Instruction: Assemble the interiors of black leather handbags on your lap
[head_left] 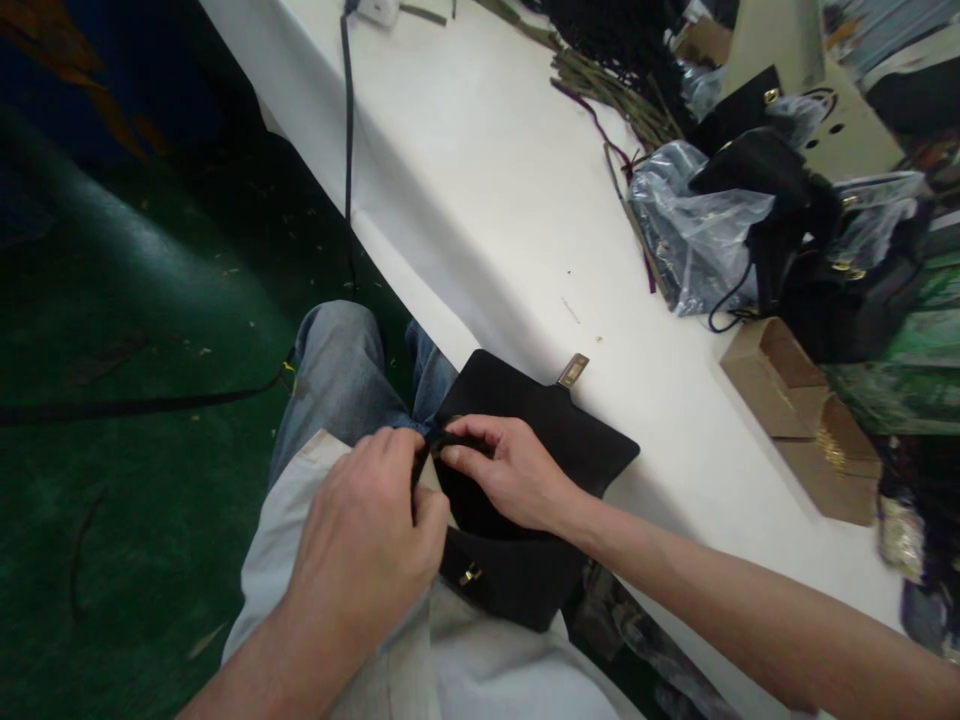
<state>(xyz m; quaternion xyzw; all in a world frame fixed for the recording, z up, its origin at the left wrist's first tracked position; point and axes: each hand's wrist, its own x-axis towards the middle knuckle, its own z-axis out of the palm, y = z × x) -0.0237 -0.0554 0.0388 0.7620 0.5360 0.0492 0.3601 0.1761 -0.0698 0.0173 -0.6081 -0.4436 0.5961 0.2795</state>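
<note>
A black handbag point(517, 585) rests between my lap and the table edge, its flap point(555, 425) folded back over the white tabletop. A gold-coloured metal clasp plate point(574, 371) sticks out from the flap's edge, and a small turn lock point(470, 573) sits on the bag's front. My left hand point(375, 525) is closed around the bag's side edge, thumb toward me. Reaching over the opening, my right hand point(510, 465) pinches dark material at the same side corner. What exactly lies between its fingertips is partly hidden.
On the white table point(480, 130) lie olive strips point(615, 95), black bags in clear plastic point(694, 230) and an open cardboard box point(799, 415) with gold-coloured parts. A beige machine point(817, 100) stands at the far right. A black cord point(348, 130) hangs over the table edge.
</note>
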